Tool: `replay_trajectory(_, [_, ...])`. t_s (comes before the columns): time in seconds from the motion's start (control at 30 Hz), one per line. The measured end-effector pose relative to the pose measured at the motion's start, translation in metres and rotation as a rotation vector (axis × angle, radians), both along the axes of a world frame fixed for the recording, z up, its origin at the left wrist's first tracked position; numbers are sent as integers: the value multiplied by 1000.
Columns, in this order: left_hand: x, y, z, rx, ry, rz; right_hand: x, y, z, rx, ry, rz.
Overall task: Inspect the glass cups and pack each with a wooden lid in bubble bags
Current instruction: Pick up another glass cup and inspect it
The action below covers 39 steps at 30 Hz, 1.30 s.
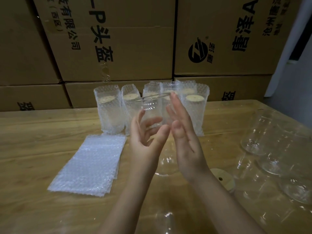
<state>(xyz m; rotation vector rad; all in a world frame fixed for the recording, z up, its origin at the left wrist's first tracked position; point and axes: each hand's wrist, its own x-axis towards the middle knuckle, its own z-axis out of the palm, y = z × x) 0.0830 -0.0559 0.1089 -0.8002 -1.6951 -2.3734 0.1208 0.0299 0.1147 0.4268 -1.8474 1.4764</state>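
I hold a clear glass cup (149, 112) up over the wooden table (33, 146), its rim tilted toward the boxes. My left hand (146, 139) grips the cup's lower part, fingers curled behind the glass and thumb in front. The straight fingers of my right hand (184, 132) press flat against the cup's right side. A round wooden lid (221, 179) with a small hole lies on the table by my right forearm. A stack of flat bubble bags (87, 164) lies to the left.
Several packed cups in bubble bags (109, 110) with lids inside stand in a row behind my hands. Empty glass cups (258, 132) lie at the right, one glass (165, 164) sits under my wrists, and another glass (162, 220) near the bottom edge. Cardboard boxes (118, 39) wall off the back.
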Motion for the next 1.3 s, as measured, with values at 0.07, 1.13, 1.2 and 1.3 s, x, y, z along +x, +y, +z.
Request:
replay_trajectory(0.07, [0,-1,0,-25,-10,-79,1,6,4,-139,-100,74])
replay_trajectory(1.13, [-26,-17,-13,-852,1011,486,1,30,6,-269,-322,-139])
replay_trajectory(1.2, [-24,-19,-10,-883,967,425,2,30,3,-58,-241,-190])
replay_trajectory(1.3, [-24,-25,-6,-881,836,288,2,36,2,254,-159,-238])
